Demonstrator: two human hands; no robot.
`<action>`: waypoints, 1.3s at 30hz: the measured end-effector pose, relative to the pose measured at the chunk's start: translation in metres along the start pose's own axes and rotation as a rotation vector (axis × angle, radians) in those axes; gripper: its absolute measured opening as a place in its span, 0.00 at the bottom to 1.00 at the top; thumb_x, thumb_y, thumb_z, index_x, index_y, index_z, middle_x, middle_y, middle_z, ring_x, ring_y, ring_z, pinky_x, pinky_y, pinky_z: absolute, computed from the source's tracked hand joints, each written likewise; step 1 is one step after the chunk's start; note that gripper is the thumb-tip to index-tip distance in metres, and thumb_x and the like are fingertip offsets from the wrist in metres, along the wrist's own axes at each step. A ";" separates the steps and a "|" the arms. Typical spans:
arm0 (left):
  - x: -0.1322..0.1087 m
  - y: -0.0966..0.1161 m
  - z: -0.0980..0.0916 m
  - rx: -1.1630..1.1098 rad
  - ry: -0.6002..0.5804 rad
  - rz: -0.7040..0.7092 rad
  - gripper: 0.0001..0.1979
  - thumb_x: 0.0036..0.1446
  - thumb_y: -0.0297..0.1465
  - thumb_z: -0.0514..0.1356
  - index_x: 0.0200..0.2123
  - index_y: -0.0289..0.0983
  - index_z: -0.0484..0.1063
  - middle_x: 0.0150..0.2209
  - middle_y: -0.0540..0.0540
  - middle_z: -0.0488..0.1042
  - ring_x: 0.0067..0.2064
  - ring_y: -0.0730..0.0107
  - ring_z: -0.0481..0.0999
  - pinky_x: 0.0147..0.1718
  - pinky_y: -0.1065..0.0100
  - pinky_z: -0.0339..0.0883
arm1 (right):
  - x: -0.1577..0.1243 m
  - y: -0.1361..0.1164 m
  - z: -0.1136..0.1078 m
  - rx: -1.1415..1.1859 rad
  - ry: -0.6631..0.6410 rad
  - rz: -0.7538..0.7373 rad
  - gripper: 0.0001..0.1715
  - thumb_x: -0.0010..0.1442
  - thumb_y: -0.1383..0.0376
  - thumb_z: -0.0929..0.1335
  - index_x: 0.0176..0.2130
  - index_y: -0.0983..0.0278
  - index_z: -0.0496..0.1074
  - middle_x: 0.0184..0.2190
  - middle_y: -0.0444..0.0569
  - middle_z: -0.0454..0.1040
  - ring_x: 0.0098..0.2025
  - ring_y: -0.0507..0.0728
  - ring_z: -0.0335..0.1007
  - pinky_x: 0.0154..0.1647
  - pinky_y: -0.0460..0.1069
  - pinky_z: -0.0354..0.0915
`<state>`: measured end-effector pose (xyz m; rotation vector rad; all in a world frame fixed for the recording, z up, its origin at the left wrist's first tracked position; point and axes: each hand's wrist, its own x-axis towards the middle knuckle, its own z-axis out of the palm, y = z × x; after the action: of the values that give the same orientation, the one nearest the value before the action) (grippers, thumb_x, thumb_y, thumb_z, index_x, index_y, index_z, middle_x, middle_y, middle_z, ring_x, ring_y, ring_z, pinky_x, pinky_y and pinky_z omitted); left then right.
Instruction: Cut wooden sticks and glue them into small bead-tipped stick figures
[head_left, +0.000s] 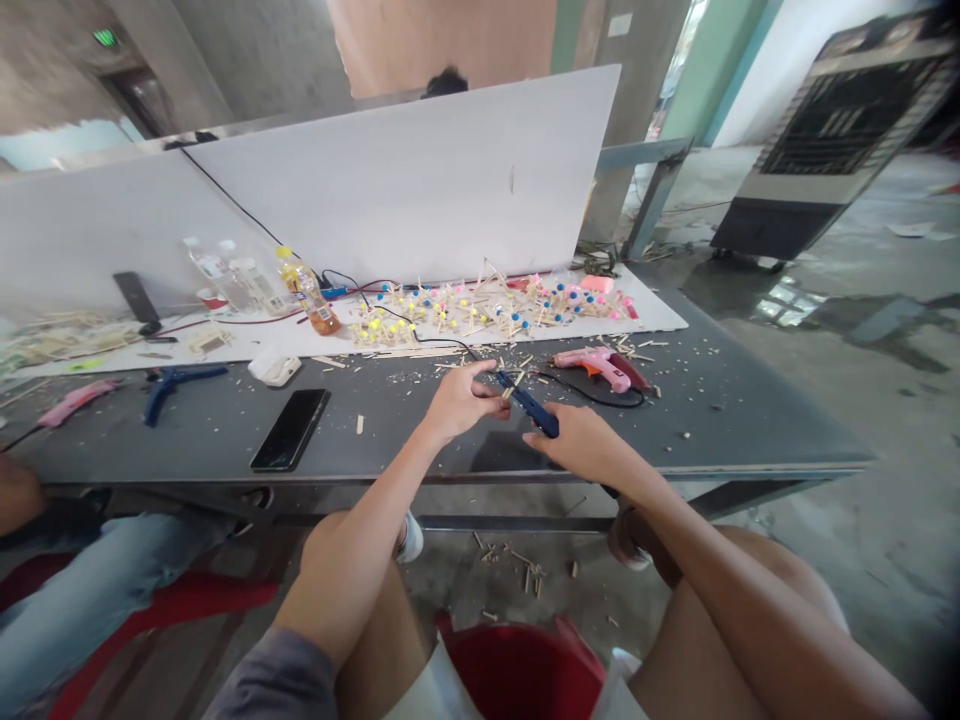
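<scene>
My right hand [581, 438] is closed round a long dark blue hand tool [534, 408], perhaps a cutter. The tool points up and left, over the front half of the grey table. My left hand [466, 400] pinches a short thin wooden stick [509, 390] right at the tool's tip. Part of the stick is hidden by the fingers and the tool. A pink glue gun [600, 367] lies on its side beyond my right hand, its black cord running towards my hands.
Small stick models with coloured balls [480, 312] crowd the white board behind. A black phone [291, 430], a blue plier-like tool [176, 388], a white case [274, 367] and a yellow-capped bottle [307, 292] are to the left. Another person's leg [112, 580] shows at left. Wood scraps litter table and floor.
</scene>
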<state>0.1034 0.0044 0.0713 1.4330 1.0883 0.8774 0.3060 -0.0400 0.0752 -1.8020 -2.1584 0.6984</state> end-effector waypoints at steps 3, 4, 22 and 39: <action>0.001 -0.003 -0.001 -0.004 -0.004 0.012 0.45 0.47 0.31 0.72 0.67 0.32 0.58 0.31 0.40 0.82 0.34 0.53 0.83 0.44 0.55 0.74 | 0.000 0.000 0.001 -0.003 0.006 -0.010 0.17 0.56 0.54 0.68 0.37 0.64 0.75 0.30 0.54 0.78 0.31 0.61 0.73 0.30 0.51 0.57; 0.001 -0.004 -0.001 0.002 -0.006 0.015 0.45 0.48 0.31 0.72 0.67 0.32 0.58 0.31 0.40 0.82 0.34 0.53 0.83 0.44 0.55 0.73 | 0.000 0.000 0.001 -0.004 0.008 -0.011 0.16 0.56 0.54 0.68 0.37 0.64 0.75 0.30 0.54 0.78 0.31 0.60 0.73 0.30 0.51 0.56; -0.003 0.000 -0.003 0.172 -0.028 0.023 0.41 0.50 0.29 0.69 0.65 0.31 0.60 0.30 0.40 0.82 0.35 0.54 0.83 0.43 0.58 0.72 | 0.001 0.002 0.006 -0.031 -0.032 -0.014 0.17 0.57 0.53 0.67 0.37 0.63 0.74 0.31 0.54 0.79 0.32 0.61 0.73 0.30 0.51 0.57; -0.002 -0.003 -0.004 0.177 -0.046 0.033 0.39 0.50 0.28 0.69 0.64 0.32 0.62 0.30 0.41 0.82 0.33 0.56 0.83 0.41 0.60 0.73 | 0.000 0.002 0.005 -0.058 -0.045 -0.024 0.17 0.57 0.53 0.67 0.38 0.63 0.75 0.30 0.53 0.78 0.32 0.61 0.73 0.30 0.51 0.58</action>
<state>0.0988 0.0041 0.0694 1.6136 1.1322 0.7828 0.3048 -0.0409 0.0699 -1.8025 -2.2475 0.6846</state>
